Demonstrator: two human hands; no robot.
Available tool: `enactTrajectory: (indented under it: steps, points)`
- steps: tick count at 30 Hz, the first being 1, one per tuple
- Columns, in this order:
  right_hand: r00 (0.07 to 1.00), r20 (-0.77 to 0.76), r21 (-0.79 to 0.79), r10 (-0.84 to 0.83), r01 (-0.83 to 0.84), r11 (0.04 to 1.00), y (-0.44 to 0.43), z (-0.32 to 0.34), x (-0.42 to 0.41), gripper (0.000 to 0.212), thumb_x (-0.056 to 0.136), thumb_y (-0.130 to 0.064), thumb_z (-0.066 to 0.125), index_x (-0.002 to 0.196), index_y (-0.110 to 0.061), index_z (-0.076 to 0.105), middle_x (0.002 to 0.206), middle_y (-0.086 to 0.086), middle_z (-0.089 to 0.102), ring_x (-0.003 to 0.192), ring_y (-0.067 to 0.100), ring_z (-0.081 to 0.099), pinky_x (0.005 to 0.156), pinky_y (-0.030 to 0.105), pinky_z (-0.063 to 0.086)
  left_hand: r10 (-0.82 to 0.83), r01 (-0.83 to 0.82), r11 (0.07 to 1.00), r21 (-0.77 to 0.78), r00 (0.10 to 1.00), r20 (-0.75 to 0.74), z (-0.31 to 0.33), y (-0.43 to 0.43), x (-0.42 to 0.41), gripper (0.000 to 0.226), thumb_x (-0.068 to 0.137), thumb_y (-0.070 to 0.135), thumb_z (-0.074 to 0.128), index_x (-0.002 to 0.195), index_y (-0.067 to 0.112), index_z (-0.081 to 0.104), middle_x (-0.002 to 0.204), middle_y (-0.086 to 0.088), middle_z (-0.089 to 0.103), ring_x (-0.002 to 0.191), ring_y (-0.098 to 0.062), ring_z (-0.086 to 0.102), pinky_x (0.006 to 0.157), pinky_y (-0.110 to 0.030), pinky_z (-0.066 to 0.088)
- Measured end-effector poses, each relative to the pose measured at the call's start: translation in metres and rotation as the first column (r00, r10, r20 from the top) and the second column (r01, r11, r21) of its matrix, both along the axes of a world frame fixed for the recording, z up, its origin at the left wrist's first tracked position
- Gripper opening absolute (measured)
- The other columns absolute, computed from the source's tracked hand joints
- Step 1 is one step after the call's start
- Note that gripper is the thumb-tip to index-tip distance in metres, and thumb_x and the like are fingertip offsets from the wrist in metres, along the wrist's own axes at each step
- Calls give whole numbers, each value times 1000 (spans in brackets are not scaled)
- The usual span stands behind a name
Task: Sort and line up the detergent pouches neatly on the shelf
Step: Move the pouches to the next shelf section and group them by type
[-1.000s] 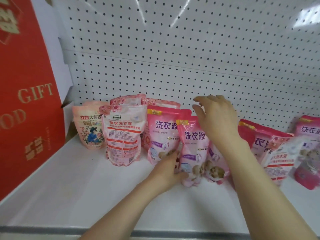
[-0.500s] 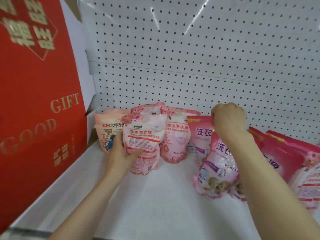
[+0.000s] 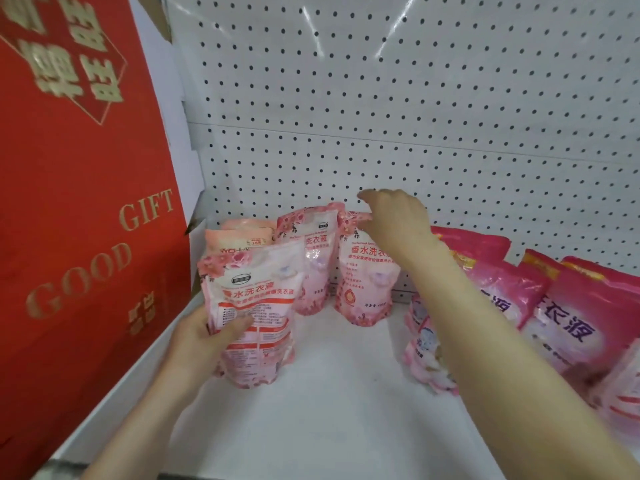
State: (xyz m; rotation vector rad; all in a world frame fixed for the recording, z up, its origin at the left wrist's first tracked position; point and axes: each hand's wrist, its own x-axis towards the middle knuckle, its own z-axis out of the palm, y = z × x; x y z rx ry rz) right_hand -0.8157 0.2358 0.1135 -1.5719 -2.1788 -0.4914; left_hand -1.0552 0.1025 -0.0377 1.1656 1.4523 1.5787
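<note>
Grip: left hand [image 3: 202, 342] clasps front pale pouch [image 3: 263, 306]; right hand [image 3: 394, 226] has left the dark pouches [image 3: 561, 327] and now pinches rear pale pouch [image 3: 367, 282] at its top. Judgement: pale kind being grouped left.

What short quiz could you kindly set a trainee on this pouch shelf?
1. True or false: the left hand holds the front pouch.
2. Which part of the back pouch does the right hand pinch? A top, B base, C middle.
3. Fill in: the red box stands at the ____ end of the shelf.
Key: 1 true; 2 A; 3 left.
</note>
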Motion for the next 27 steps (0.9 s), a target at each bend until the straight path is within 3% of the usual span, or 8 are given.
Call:
enactTrajectory:
  steps: [4,8,15,19,21,23,25,27]
  points:
    - [996,-86,-136,-8,-4,991,13,-7,-3,11,95,-21,59,93,-12,65,91,9,69,84,30,64,73,34,51,46,-46,999,29,999,22,-1,-11,-13,17,83,12,72,96,22,72,87,0,77,61,-12,71,39,-22,45]
    - [969,-217,-187,113,-155,970,7,-8,8,36,92,-27,64,61,-25,47,59,-4,49,66,25,51,62,30,39,108,-108,993,50,994,10,-2,-10,-12,16,83,13,73,98,20,72,87,2,77,68,-19,72,41,-25,49]
    - [866,-365,-297,342,-456,839,-29,1,-4,48,88,-26,71,54,-19,37,54,-6,31,49,10,27,50,25,23,164,-163,984,69,986,-13,-2,-6,-6,20,85,13,71,103,22,70,89,9,76,66,-8,70,40,-14,44]
    - [811,-434,-335,393,-550,765,-33,10,-21,39,88,-45,68,68,-11,66,61,-2,59,53,10,46,52,24,40,166,-163,983,87,986,-24,-2,-10,-7,19,85,14,72,101,24,71,88,12,76,64,-3,69,42,-11,44]
    - [747,-557,-230,363,-558,797,-18,21,-25,30,92,-46,63,86,-20,77,83,-3,75,70,13,65,64,23,53,169,-165,982,91,985,-36,-2,-11,-8,19,84,14,72,100,24,70,88,10,76,64,-4,67,43,-12,43]
    - [810,-465,-150,357,-469,870,3,27,-28,22,95,-33,62,110,-22,74,112,-3,73,82,11,66,72,22,50,166,-162,983,92,985,-42,-2,-12,-8,20,84,13,72,102,24,70,90,9,76,64,-2,67,44,-11,43]
    - [905,-312,-262,288,-373,890,21,26,-35,36,94,-21,64,130,-22,63,134,0,61,94,17,67,79,26,50,147,-142,985,100,988,-39,-3,-13,-8,23,84,13,71,104,23,70,92,8,76,64,0,67,44,-12,44]
    - [951,-202,-378,234,-296,877,36,22,-42,39,91,-17,65,130,-20,63,130,1,64,96,22,70,86,33,56,133,-128,986,108,990,-43,-3,-13,-8,24,85,12,71,106,23,69,94,7,76,63,0,66,44,-13,44]
